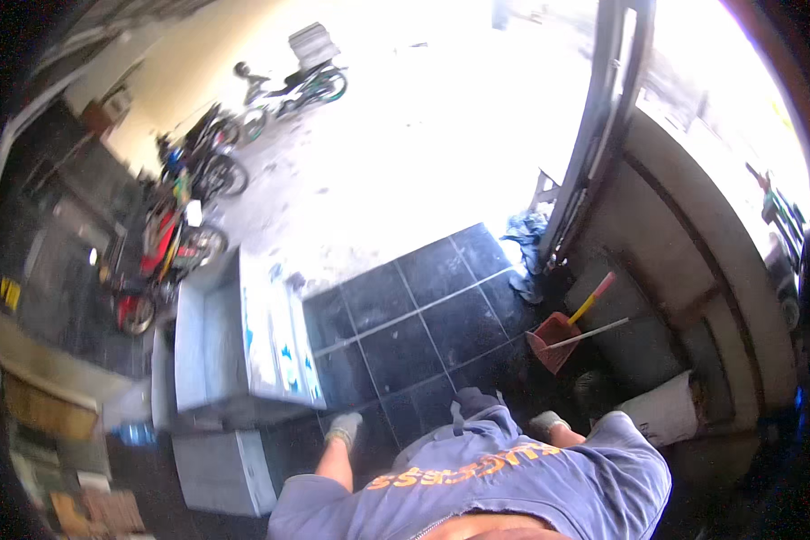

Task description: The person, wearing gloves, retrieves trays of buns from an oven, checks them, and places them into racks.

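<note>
As it hangs low over the floor tiles, left hand: covered in pale grey, near the right side of a large pale box; it is small and blurred from here, and I cannot tell whether its fingers are apart, together or clamped on something.
Right hand: covered in the same pale grey, well apart from the left one; I cannot tell how its fingers stand either.
Shirt: grey-blue, with orange lettering across the front, spread between the two arms.
Pale box: on the left, hollow inside, its right panel white with blue marks.
Grey box: just beside it, on the near side.
Dustpan: reddish, farther off than the right hand, a yellow-and-pink handle beside it.
White sack: near right, by the wall.
Tiles: dark, with pale joints.
Cloth: bluish, crumpled at the tiles' far right corner.
Motorcycles: parked far left, the red one nearest, the white one farthest.
</note>
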`<state>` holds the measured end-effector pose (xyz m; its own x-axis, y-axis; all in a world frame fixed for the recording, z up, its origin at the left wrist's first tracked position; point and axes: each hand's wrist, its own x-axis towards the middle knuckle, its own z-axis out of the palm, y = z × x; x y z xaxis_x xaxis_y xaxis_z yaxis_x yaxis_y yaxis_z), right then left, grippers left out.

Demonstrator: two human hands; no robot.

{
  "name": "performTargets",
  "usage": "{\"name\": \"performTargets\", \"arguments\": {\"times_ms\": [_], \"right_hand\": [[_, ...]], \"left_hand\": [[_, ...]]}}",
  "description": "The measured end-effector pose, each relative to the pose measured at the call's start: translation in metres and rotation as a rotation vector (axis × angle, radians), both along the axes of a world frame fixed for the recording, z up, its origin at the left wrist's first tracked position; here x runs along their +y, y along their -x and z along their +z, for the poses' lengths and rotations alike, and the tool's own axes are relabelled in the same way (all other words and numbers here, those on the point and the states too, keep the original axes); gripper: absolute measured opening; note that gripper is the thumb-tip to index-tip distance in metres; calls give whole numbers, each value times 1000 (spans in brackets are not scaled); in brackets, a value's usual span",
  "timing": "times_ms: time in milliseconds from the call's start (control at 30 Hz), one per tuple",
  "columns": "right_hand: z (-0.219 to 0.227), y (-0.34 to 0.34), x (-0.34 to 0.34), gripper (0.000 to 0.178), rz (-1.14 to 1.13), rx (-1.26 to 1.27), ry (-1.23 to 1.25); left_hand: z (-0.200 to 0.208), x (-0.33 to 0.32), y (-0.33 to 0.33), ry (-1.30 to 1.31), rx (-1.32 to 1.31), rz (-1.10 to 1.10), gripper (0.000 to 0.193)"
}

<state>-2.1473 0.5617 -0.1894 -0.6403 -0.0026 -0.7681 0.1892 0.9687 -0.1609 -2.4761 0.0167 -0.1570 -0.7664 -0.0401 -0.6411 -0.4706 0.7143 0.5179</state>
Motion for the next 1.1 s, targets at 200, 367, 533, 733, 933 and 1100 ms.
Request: {"name": "performTargets", "arguments": {"times_ms": [200,367,533,733,933,1100], "right_hand": [[13,90,32,33,-428,-340,95],[0,292,95,29,-354,-154,120],[3,535,216,25,-527,283,15],[138,797,191,28,-900,467,542],[92,898,212,34,-305,95,150],[12,948,252,39,-145,45,-2]], "left_hand": [[38,136,246,-279,210,-18,39],[25,216,328,-26,697,-927,27],[-7,280,346,-59,36,-576,43],[-58,202,381,137,-342,-631,38],[-82,217,518,-156,-449,-85,38],[-46,282,707,-408,-78,450,56]]}}
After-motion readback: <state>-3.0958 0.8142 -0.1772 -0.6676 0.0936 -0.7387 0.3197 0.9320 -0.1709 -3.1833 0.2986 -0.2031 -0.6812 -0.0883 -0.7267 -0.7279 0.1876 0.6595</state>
